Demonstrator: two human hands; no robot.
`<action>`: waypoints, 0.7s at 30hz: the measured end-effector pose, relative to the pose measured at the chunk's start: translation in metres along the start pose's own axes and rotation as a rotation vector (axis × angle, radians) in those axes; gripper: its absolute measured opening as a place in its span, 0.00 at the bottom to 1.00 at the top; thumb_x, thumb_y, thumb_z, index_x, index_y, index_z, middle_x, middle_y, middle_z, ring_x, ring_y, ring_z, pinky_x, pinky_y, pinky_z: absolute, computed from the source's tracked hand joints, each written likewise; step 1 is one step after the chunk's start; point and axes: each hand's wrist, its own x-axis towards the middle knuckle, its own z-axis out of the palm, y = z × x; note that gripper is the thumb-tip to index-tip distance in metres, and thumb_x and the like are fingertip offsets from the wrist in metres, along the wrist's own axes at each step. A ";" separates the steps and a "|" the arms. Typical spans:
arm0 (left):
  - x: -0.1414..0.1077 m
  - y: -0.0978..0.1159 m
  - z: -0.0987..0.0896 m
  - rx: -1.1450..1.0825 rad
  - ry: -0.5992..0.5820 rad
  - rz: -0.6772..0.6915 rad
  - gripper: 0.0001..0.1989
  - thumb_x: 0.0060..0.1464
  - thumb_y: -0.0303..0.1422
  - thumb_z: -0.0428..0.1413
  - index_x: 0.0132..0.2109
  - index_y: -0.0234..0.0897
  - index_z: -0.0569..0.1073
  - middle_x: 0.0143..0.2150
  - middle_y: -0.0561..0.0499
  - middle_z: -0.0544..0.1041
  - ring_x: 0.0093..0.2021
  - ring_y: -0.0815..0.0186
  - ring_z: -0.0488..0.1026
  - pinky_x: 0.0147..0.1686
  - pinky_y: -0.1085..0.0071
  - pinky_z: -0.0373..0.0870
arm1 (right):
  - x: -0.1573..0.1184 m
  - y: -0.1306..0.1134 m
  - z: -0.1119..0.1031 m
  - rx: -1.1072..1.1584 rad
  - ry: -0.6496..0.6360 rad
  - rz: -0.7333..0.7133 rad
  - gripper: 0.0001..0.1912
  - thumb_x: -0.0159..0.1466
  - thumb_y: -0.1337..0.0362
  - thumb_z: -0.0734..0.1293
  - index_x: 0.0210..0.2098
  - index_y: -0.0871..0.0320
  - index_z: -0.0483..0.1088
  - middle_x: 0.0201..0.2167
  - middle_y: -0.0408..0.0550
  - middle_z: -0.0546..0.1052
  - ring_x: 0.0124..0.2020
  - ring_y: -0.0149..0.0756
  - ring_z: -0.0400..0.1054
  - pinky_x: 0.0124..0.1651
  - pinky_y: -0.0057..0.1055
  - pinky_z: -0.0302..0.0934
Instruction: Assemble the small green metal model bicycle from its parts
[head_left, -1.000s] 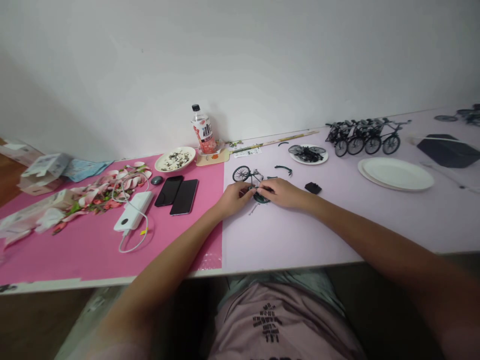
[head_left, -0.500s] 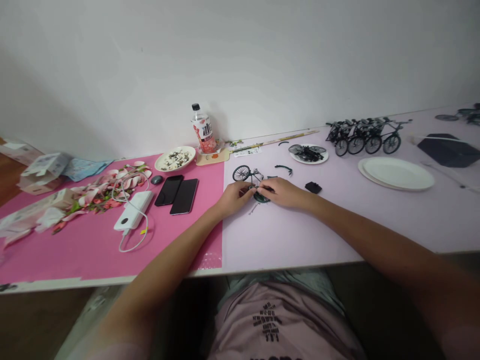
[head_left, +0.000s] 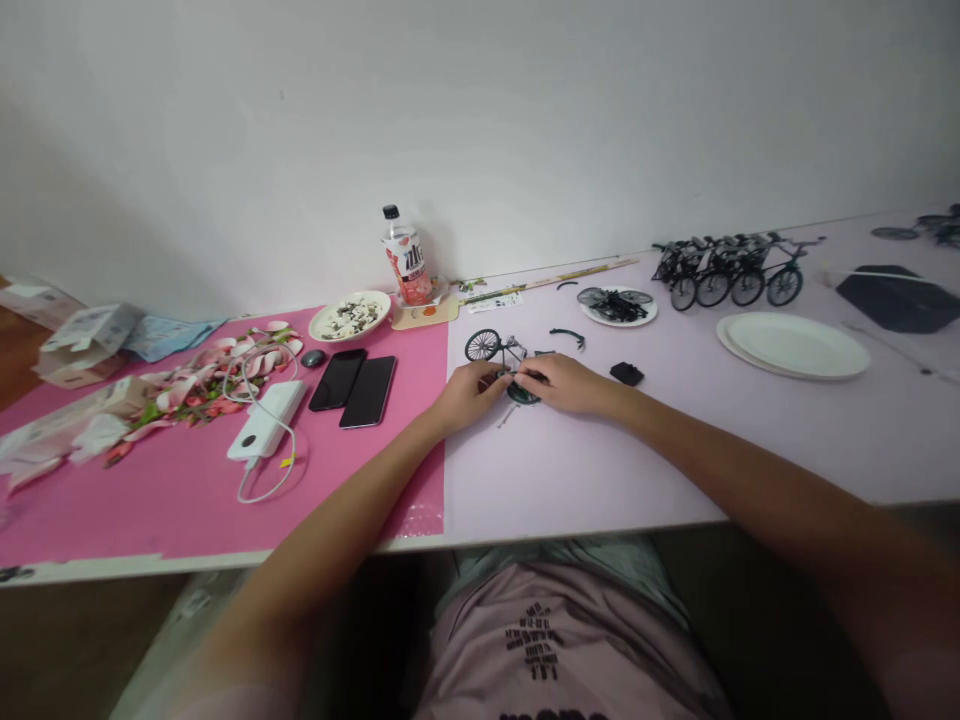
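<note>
Table: long work surface [head_left: 600, 470] against the wall, pale lilac on the right; the hands work on this half.
Pink sheet: covers the left part [head_left: 352, 500]; two phones [head_left: 368, 393] and a white power bank [head_left: 266, 420] lie on it, apart from the work.
Bicycle row: several small dark bicycles [head_left: 727, 270] stand packed side by side at the back right.
White plates: two, overlapping [head_left: 802, 345], to the right; a smaller plate [head_left: 651, 318] nearer the wall carries dark wheels and parts [head_left: 616, 303].
Hands: left hand [head_left: 469, 395] and right hand [head_left: 562, 382] meet fingertip to fingertip, both pinching at the bicycle between its wheels. No marked change over the last second; the grip stays at one spot, suggesting close, unfinished work on one joint.
Small bicycle: lies on the lilac surface under the fingers [head_left: 503, 355], one wheel beyond them, the other partly covered by the hands. The exact piece pinched is too small to tell.
Black block: just right of the right hand [head_left: 626, 374], untouched.
Curved strip: beyond the right hand [head_left: 568, 335], loose.
Thin piece: near the lower wheel [head_left: 507, 416], loose.
</note>
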 end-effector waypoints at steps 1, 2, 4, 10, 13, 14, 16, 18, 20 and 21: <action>0.000 0.000 0.000 -0.001 0.001 0.003 0.18 0.66 0.44 0.53 0.44 0.36 0.81 0.40 0.47 0.83 0.37 0.63 0.78 0.39 0.69 0.74 | 0.000 0.000 0.000 0.003 0.002 -0.001 0.14 0.73 0.55 0.61 0.36 0.54 0.72 0.33 0.46 0.76 0.33 0.37 0.66 0.37 0.33 0.54; 0.000 0.000 0.000 -0.002 0.002 0.005 0.18 0.66 0.44 0.53 0.44 0.36 0.81 0.40 0.47 0.83 0.37 0.63 0.78 0.39 0.70 0.74 | 0.000 0.000 0.000 0.005 0.003 -0.003 0.14 0.73 0.55 0.61 0.36 0.54 0.72 0.33 0.46 0.76 0.33 0.37 0.66 0.37 0.33 0.54; 0.000 0.000 0.000 -0.008 0.000 0.006 0.18 0.66 0.44 0.53 0.44 0.36 0.81 0.40 0.47 0.83 0.36 0.63 0.78 0.38 0.70 0.74 | 0.000 0.000 0.000 0.007 0.001 -0.004 0.14 0.73 0.56 0.61 0.36 0.54 0.72 0.33 0.46 0.76 0.32 0.37 0.66 0.38 0.33 0.54; -0.001 0.002 -0.001 -0.015 0.000 0.005 0.18 0.66 0.44 0.53 0.45 0.36 0.81 0.41 0.46 0.83 0.37 0.62 0.78 0.39 0.69 0.74 | 0.000 0.000 0.000 0.009 -0.008 0.007 0.14 0.73 0.55 0.60 0.36 0.54 0.72 0.32 0.46 0.76 0.32 0.37 0.66 0.37 0.33 0.54; -0.001 0.003 -0.001 -0.019 0.000 0.004 0.18 0.66 0.44 0.53 0.45 0.36 0.81 0.41 0.46 0.83 0.37 0.62 0.78 0.39 0.69 0.74 | 0.000 0.000 0.000 0.005 -0.006 0.006 0.14 0.73 0.55 0.60 0.36 0.55 0.72 0.32 0.46 0.76 0.32 0.37 0.66 0.37 0.33 0.54; -0.001 0.003 -0.001 -0.020 0.000 0.002 0.18 0.66 0.44 0.53 0.45 0.36 0.81 0.41 0.46 0.83 0.37 0.62 0.78 0.39 0.69 0.74 | 0.000 0.000 0.000 0.003 -0.006 0.007 0.14 0.73 0.55 0.60 0.36 0.55 0.72 0.32 0.46 0.76 0.32 0.37 0.66 0.37 0.33 0.54; -0.001 0.003 -0.001 -0.014 0.002 0.000 0.18 0.66 0.45 0.53 0.45 0.36 0.81 0.41 0.46 0.83 0.37 0.62 0.78 0.39 0.69 0.74 | 0.000 -0.001 -0.001 0.003 -0.007 0.009 0.14 0.73 0.56 0.60 0.36 0.55 0.72 0.32 0.47 0.76 0.32 0.37 0.66 0.37 0.33 0.54; -0.001 0.002 -0.001 -0.007 0.002 0.003 0.18 0.66 0.45 0.53 0.44 0.36 0.81 0.40 0.46 0.83 0.37 0.62 0.77 0.38 0.69 0.73 | 0.000 -0.002 -0.001 0.007 -0.010 0.007 0.14 0.73 0.56 0.60 0.36 0.55 0.72 0.32 0.47 0.76 0.32 0.37 0.66 0.37 0.34 0.54; -0.001 0.002 -0.001 -0.006 0.000 0.010 0.18 0.66 0.45 0.53 0.44 0.36 0.81 0.40 0.46 0.83 0.36 0.62 0.77 0.38 0.69 0.73 | 0.000 -0.002 -0.001 0.011 -0.009 0.005 0.15 0.73 0.55 0.60 0.35 0.55 0.71 0.32 0.47 0.76 0.32 0.38 0.66 0.37 0.34 0.54; -0.001 0.002 -0.001 -0.008 0.000 0.012 0.18 0.66 0.45 0.53 0.43 0.36 0.81 0.40 0.46 0.83 0.36 0.62 0.77 0.38 0.69 0.73 | 0.000 -0.002 -0.001 0.012 -0.007 0.004 0.15 0.73 0.55 0.60 0.35 0.55 0.71 0.32 0.47 0.76 0.32 0.38 0.66 0.37 0.34 0.54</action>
